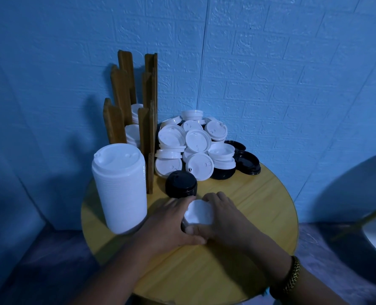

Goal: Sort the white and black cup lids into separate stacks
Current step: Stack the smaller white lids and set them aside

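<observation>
White plastic cup lid [199,213] sits between your hands, low over the round yellow wood table [259,205]. Your left hand [169,219] and right hand [224,216] both curl fingers round its rim. A dark sliver shows under it, poss. a black lid stuck on; can't tell.

Step in hand, I'd say: freeing one piece for sorting. Next move prob. needs it carried left onto the tall white lid stack [120,188] and set square so it nests. Anything black goes to the short black lid stack [181,182] just beyond your fingers.

Further back, the brown wooden slotted holder [146,128] holds stacked white lids [132,135] in two slots. The unsorted lid heap [195,142], w/ loose black lids [248,161] at its right, lies near the wall.
</observation>
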Demonstrator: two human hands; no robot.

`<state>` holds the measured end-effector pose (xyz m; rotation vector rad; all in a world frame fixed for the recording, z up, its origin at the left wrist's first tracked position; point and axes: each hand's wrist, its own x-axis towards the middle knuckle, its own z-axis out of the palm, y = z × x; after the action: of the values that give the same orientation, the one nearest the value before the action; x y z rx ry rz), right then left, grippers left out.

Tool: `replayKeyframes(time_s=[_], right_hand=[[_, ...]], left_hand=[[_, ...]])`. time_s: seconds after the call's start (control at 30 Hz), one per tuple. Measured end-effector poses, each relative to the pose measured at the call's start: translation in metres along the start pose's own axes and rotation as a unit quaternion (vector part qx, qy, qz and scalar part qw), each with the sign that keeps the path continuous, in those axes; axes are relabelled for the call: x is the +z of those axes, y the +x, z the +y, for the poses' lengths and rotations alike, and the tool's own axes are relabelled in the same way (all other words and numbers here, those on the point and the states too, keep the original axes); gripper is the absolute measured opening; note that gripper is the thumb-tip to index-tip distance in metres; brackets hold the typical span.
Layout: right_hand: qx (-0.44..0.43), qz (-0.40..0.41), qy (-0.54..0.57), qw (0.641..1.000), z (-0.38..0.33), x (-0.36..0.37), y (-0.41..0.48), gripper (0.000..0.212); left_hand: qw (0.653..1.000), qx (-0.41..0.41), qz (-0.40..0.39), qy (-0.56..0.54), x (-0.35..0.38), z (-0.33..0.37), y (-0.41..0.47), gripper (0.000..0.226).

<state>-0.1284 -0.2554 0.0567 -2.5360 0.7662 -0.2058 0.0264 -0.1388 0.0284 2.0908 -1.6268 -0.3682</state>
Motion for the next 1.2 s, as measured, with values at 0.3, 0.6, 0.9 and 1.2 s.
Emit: replayKeyframes(time_s=[0.3,0.6,0.9,1.2], right_hand=[[0.114,0.074,0.237,0.962,0.029,-0.022,0.072,0.027],[0.118,0.071,0.322,0.937,0.033,-0.021,0.091,0.026],[0.052,0.194,0.35,0.915,0.034,-0.016,0.067,0.014],[0.053,0.137,0.659,0.738,0.028,-0.03,0.007,0.035]], left_hand=[[1.0,-0.015,0.01,0.013,0.002,0.001,0.0,0.097],[1.0,-0.011,0.012,-0.001,0.002,0.001,-0.001,0.09],[1.0,-0.019,0.014,-0.02,0.002,-0.002,0.002,0.092],[1.0,-0.015,0.003,-0.013,0.001,-0.003,0.001,0.098]])
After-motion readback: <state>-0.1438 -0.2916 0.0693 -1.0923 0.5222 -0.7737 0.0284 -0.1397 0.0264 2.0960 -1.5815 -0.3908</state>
